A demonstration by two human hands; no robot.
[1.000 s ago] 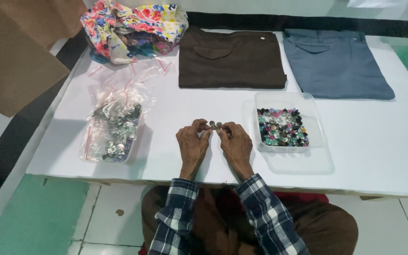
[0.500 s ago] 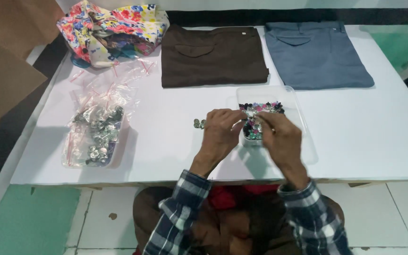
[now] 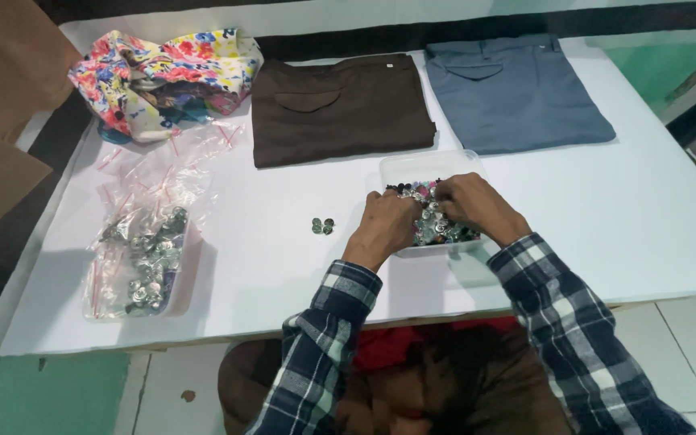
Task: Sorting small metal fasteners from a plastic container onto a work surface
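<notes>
Fingers of both hands dig into the clear plastic tray [image 3: 412,167] of mixed coloured buttons [image 3: 432,225] on the white table [image 3: 654,217]; the left hand [image 3: 386,225] and right hand [image 3: 469,205] curl over the pile, but whether they pinch any cannot be told. A few loose buttons [image 3: 322,226] lie just left of the tray.

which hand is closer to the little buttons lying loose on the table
Left. The left hand sits just right of the loose buttons; the right hand is farther right, over the clear tray.
</notes>
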